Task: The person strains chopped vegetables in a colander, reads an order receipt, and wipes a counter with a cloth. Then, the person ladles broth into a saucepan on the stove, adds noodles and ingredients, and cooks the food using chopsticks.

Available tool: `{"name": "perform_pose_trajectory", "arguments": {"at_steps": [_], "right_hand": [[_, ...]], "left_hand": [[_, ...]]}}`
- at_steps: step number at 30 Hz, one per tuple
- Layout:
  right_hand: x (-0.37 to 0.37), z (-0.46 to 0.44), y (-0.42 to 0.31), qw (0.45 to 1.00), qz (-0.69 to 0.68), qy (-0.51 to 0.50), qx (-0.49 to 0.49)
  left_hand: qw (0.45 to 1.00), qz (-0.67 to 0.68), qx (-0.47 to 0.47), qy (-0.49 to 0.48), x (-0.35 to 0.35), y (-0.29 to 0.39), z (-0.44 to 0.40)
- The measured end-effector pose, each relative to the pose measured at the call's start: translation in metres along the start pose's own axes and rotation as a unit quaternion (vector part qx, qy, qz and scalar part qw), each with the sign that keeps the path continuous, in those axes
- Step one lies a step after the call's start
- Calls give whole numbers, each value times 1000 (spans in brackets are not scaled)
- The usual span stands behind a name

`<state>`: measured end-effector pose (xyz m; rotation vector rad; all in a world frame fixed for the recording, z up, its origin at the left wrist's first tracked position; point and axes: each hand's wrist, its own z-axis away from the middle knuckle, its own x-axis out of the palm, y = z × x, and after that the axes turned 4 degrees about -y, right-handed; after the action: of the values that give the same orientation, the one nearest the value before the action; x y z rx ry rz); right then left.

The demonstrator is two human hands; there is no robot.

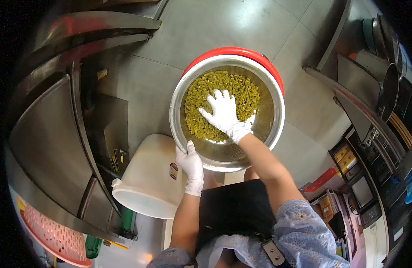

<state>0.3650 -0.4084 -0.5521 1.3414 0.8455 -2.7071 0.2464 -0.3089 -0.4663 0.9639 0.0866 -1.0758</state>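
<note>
Unreadable bucket label (174,171) near left hand (190,165)

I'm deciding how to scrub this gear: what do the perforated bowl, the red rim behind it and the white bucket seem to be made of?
Perforated bowl: metal, perhaps stainless steel or aluminium; silvery grey with a dull sheen.
Red rim: probably plastic; evenly coloured, smooth, somewhat glossy.
White bucket: likely plastic; milky, smooth wall with a satin look.

A red tub (271,68) on the floor (206,27) bears a colander (217,155).
</note>
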Motion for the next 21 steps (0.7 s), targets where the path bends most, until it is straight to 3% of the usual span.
{"name": "perform_pose_trajectory", "arguments": {"at_steps": [3, 6, 11, 13, 15, 16, 21], "right_hand": [[-33, 13, -10, 999, -1, -41, -12], [-56, 15, -23, 994, 70, 4, -83], [-42, -20, -38, 929, 79, 51, -358], [-44, -41, -32, 910, 138, -62, -385], [-38, -60, -14, 898, 108, -66, -421], [-35, -62, -6, 893, 91, 5, -440], [-32, -62, 39, 936, 84, -26, -340]], "left_hand": [[999, 22, 22, -18, -2, -10, -4], [997, 52, 41, -27, -2, -24, -11], [999, 45, 26, -16, 0, -14, -8], [999, 43, 27, -12, 0, -14, -9], [998, 44, 39, -1, 0, -17, -10], [998, 45, 37, -2, 0, -17, -9], [998, 49, 27, 3, -3, -13, -7]]}}
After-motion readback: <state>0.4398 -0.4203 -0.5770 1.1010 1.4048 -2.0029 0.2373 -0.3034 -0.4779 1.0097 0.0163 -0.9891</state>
